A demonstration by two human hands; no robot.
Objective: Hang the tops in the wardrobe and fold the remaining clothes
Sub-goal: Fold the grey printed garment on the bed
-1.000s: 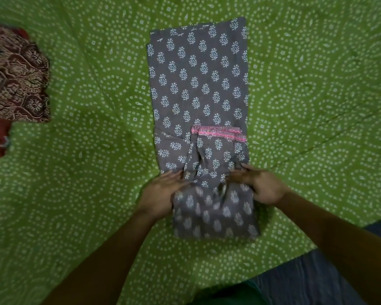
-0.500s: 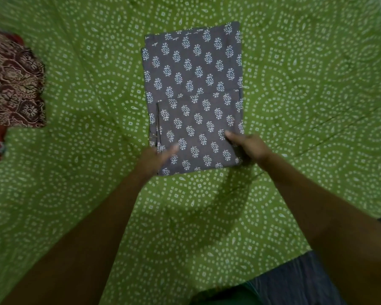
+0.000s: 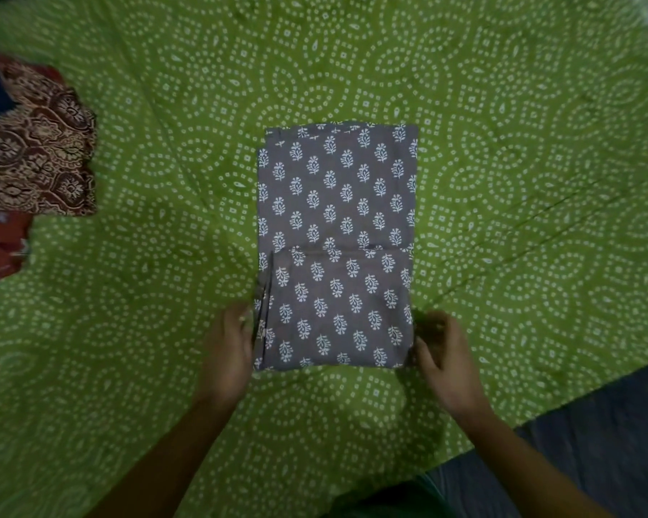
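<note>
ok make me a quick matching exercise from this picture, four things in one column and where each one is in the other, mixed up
Things:
1. grey printed garment
2. maroon patterned cloth
3. left hand
4. right hand

Places:
A. at the near right corner of the folded piece
B. at the far left edge of the green bedsheet
C. folded, in the middle of the sheet
D. at the near left corner of the folded piece

Pairs: 1-C, 2-B, 3-D, 4-A

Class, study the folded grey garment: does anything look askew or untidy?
Slightly. On the grey printed garment, layered edges stick out unevenly along its left side, by the left hand. The right hand is at the opposite edge.
</note>
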